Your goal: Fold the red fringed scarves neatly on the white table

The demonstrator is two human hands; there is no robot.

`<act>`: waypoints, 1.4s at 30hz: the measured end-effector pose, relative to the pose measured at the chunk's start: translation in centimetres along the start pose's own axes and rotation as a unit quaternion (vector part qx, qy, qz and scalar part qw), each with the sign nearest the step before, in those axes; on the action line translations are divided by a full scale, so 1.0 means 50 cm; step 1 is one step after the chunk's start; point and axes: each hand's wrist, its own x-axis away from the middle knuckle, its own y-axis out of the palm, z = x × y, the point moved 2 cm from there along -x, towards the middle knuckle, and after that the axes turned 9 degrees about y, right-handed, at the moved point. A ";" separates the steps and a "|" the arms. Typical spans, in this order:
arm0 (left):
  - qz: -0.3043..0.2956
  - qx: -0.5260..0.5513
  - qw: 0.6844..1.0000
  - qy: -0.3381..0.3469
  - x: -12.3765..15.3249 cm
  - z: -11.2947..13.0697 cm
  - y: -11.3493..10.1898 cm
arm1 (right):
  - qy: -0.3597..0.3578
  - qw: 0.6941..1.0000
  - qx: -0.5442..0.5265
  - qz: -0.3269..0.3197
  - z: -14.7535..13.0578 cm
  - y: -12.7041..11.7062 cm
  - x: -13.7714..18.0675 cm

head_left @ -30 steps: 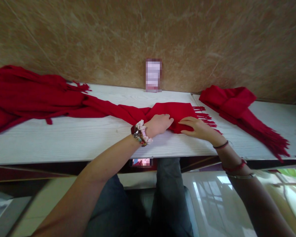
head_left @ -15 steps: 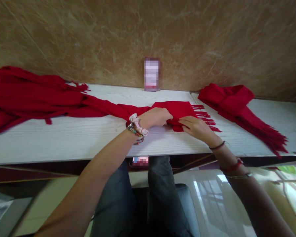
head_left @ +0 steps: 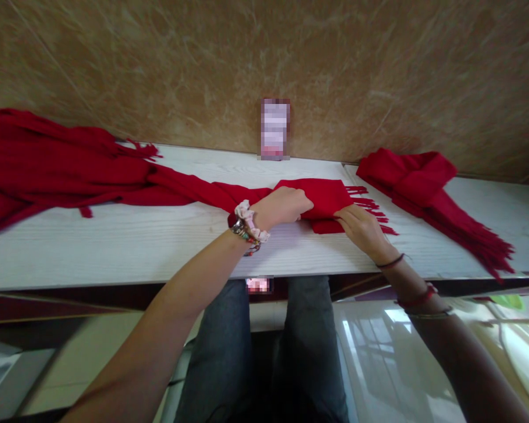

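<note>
A long red scarf (head_left: 321, 197) runs along the white table (head_left: 194, 247), its fringed end pointing right. Near that end the cloth is folded over in layers. My left hand (head_left: 286, 205) is closed on the scarf's near edge, fingertips partly hidden beneath the hand. Further right, my right hand (head_left: 359, 226) pinches the near edge close to the fringe. To the left the scarf narrows into a twisted stretch and joins a loose red heap. Another red scarf (head_left: 423, 188), folded over with its fringe toward me, lies to the right of my hands, apart from them.
A phone (head_left: 274, 129) with a blurred screen leans upright against the brown marbled wall (head_left: 158, 76). Bunched red cloth (head_left: 48, 170) covers the table's left end. Below the front edge, a second blurred screen (head_left: 259, 285) shows above my knees. A grey box (head_left: 17, 376) stands at lower left.
My right hand has slid slightly right along the scarf's near edge, toward the fringe. The left hand keeps its place on the cloth. My knees have shifted, and the view has moved a little.
</note>
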 end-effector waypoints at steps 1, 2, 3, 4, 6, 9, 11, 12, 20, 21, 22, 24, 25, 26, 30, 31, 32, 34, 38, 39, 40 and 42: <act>-0.005 0.000 1.000 -0.009 0.001 0.003 -0.003 | -0.011 1.000 0.000 0.005 0.000 -0.002 0.001; -0.010 -0.001 1.000 -0.017 0.002 0.007 -0.007 | -0.022 1.000 0.000 0.008 -0.001 -0.005 0.002; -0.013 -0.004 1.000 -0.023 0.003 0.011 -0.011 | -0.032 0.999 0.000 0.009 -0.003 -0.008 0.003; -0.014 -0.006 1.000 -0.027 0.004 0.015 -0.016 | -0.040 0.999 0.000 0.007 -0.004 -0.011 0.004; -0.018 -0.011 0.999 -0.032 0.008 0.022 -0.023 | -0.044 0.999 -0.007 0.002 -0.006 -0.015 0.005; -0.007 -0.009 0.999 -0.042 0.010 0.034 -0.024 | -0.034 0.999 -0.031 -0.023 -0.005 -0.011 0.008; 0.016 0.000 0.998 -0.054 0.009 0.041 -0.019 | -0.032 0.997 -0.046 -0.048 -0.002 -0.003 0.012; 0.025 0.006 0.998 -0.059 0.008 0.045 -0.014 | -0.033 0.996 -0.051 -0.059 0.000 0.001 0.015; 0.008 0.022 1.000 -0.014 -0.004 0.043 0.010 | -0.007 0.997 -0.071 -0.028 0.011 -0.003 0.028; 0.015 0.019 1.000 -0.011 -0.003 0.038 0.010 | -0.006 0.997 -0.074 -0.024 0.012 -0.005 0.029; 0.018 0.017 1.000 -0.008 -0.002 0.034 0.010 | -0.011 0.997 -0.076 -0.027 0.012 -0.006 0.030; 0.012 0.023 1.000 0.003 -0.001 0.030 0.013 | -0.034 0.995 -0.078 -0.053 0.011 -0.006 0.032; 0.005 0.028 1.000 0.008 -0.001 0.030 0.014 | -0.043 0.994 -0.078 -0.069 0.010 -0.005 0.032; -0.002 0.032 0.999 0.012 0.000 0.031 0.015 | -0.047 0.993 -0.078 -0.081 0.010 -0.004 0.032; -0.013 0.027 0.999 0.017 0.000 0.034 0.017 | -0.040 0.991 -0.089 -0.095 0.009 -0.005 0.031; -0.011 0.028 0.999 0.020 0.000 0.034 0.017 | -0.039 0.990 -0.093 -0.094 0.009 -0.005 0.031; -0.009 0.030 0.999 0.025 0.000 0.033 0.018 | -0.036 0.990 -0.097 -0.092 0.009 -0.005 0.030; -0.010 0.033 0.999 0.034 -0.001 0.033 0.020 | -0.020 0.991 -0.105 -0.082 0.010 -0.006 0.030; -0.023 0.030 0.999 0.024 -0.003 0.035 0.016 | 0.024 0.992 -0.118 -0.049 0.010 -0.008 0.027; -0.020 0.027 0.999 0.018 -0.003 0.034 0.011 | 0.029 0.992 -0.120 -0.037 0.010 -0.009 0.026; -0.015 0.025 0.999 0.013 -0.002 0.032 0.005 | 0.033 0.992 -0.123 -0.021 0.010 -0.010 0.026; -0.003 0.022 1.000 0.010 0.000 0.029 -0.007 | 0.042 0.991 -0.127 0.006 0.013 -0.012 0.028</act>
